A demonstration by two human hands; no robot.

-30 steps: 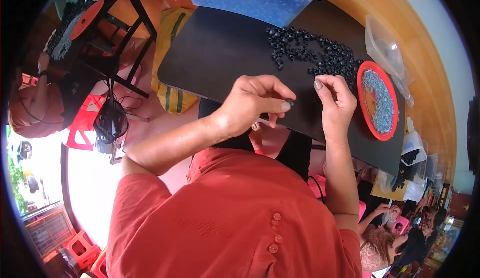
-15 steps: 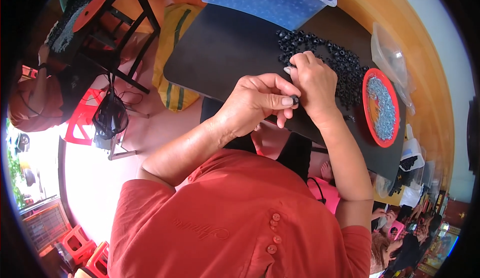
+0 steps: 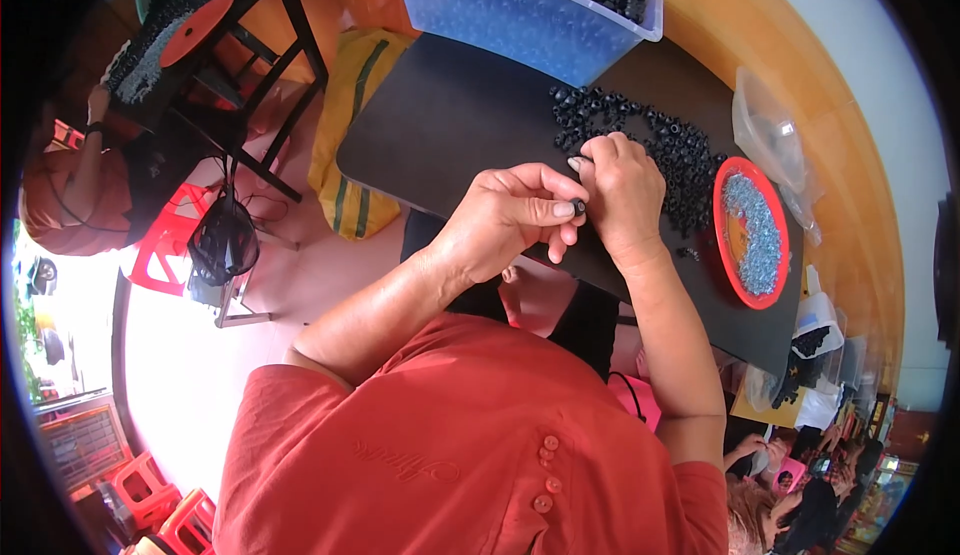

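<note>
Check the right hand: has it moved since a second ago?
Yes. The right hand shifted from the near edge of the black board up onto the pile of small black rings, away from the person.

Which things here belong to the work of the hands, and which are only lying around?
In use: left hand pinching a small black ring; right hand; pile of black rings; red dish; black board.

Lying about: yellow sack; clear bag; red stool.
</note>
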